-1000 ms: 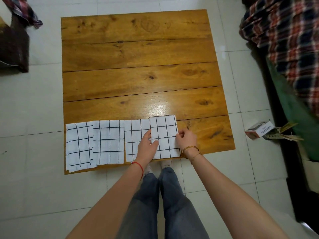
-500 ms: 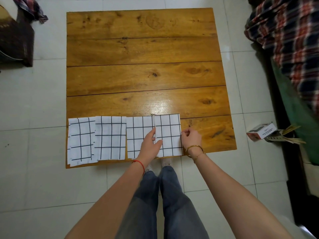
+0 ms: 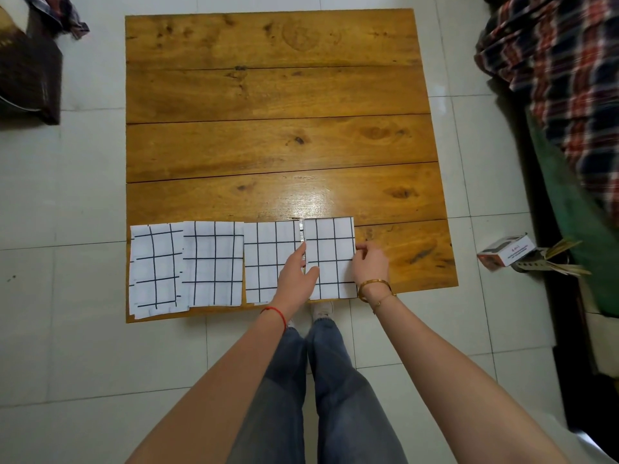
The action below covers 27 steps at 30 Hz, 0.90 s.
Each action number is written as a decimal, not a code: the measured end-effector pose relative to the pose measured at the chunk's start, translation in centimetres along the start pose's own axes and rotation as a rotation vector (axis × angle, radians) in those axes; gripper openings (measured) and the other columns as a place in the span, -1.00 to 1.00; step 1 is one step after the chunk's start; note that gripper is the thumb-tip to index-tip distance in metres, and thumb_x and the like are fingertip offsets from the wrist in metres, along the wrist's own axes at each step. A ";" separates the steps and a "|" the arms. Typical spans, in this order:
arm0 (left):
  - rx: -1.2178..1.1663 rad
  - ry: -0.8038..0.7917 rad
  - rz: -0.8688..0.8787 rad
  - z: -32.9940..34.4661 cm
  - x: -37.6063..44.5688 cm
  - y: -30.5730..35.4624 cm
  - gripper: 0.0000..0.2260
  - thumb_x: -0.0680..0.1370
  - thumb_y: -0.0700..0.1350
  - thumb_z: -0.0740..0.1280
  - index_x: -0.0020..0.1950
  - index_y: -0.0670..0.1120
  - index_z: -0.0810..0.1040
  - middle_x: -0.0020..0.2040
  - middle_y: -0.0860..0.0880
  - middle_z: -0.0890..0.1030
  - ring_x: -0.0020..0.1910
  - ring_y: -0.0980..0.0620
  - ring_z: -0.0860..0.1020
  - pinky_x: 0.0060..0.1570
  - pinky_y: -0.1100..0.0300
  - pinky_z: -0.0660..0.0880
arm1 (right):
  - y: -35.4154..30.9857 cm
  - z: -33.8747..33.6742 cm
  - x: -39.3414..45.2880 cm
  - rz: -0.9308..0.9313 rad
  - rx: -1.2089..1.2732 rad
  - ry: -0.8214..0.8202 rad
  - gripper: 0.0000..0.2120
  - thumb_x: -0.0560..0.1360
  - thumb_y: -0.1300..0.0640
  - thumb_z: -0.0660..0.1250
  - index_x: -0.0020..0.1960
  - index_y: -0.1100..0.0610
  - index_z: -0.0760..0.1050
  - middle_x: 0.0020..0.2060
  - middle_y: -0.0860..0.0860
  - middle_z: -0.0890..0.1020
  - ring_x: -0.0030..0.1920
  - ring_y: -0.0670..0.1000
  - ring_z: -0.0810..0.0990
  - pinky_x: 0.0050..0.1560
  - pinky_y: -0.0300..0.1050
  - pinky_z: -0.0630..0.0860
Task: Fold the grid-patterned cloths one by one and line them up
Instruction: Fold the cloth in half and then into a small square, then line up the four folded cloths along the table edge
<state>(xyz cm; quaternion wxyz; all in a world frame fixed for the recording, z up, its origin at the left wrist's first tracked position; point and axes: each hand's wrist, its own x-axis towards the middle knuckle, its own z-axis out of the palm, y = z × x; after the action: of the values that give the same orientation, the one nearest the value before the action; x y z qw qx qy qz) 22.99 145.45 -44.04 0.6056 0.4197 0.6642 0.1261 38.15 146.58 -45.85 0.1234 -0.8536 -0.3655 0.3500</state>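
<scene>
Several folded white cloths with black grid lines lie in a row along the near edge of the wooden table [image 3: 274, 145]. The rightmost cloth [image 3: 333, 249] lies between my hands. My left hand [image 3: 296, 276] rests flat on its left edge, with fingers along the seam to the neighbouring cloth [image 3: 268, 259] and the thumb on top. My right hand [image 3: 370, 262] touches its right edge with bent fingers. Two more folded cloths [image 3: 214, 262] [image 3: 155, 266] lie further left.
A small box and papers [image 3: 509, 254] lie on the tiled floor to the right. A plaid blanket [image 3: 566, 61] on a green bed fills the right side. A dark bag [image 3: 28, 72] stands at the far left. My legs are below the table's edge.
The rightmost cloth has shifted down and squared up level with the row. My left hand's fingers now lie along its left edge, and my right hand stays at its right edge.
</scene>
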 end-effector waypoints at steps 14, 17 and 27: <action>0.305 -0.008 0.101 1.0 0.0 -0.4 -0.54 0.64 -0.27 0.07 0.55 -0.21 0.13 0.59 -0.09 0.06 0.56 0.01 0.05 0.47 0.25 0.00 | 0.8 0.4 0.0 -0.081 -0.059 -0.012 -0.72 0.58 0.24 0.13 0.22 0.19 0.50 0.19 0.15 0.53 0.07 0.14 0.55 0.04 -0.05 0.48; 0.412 0.012 0.183 1.2 -0.6 -0.6 -0.51 0.63 -0.28 0.09 0.56 -0.20 0.10 0.60 -0.07 -0.02 0.56 0.02 0.03 0.41 0.33 0.01 | 1.2 0.0 -0.3 -0.161 -0.137 -0.013 -0.69 0.58 0.24 0.13 0.28 0.18 0.46 0.20 0.14 0.50 0.13 0.12 0.51 0.11 -0.02 0.48; 1.122 0.116 0.314 2.0 -1.9 -2.9 -0.38 0.60 -0.27 0.18 0.57 -0.23 -0.09 0.58 -0.21 -0.05 0.56 -0.16 -0.04 0.54 -0.03 -0.04 | 4.7 -0.5 -2.6 -0.597 -0.706 -0.016 -0.43 0.45 0.19 0.32 0.43 0.19 0.30 0.38 0.09 0.41 0.36 0.18 0.35 0.23 0.10 0.46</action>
<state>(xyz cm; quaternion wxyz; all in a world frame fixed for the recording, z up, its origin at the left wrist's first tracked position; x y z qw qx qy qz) 23.49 141.60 -45.14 0.2276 0.7620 0.5914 -0.1337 39.73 141.49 -46.38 -0.0823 -0.6982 -0.6929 0.1599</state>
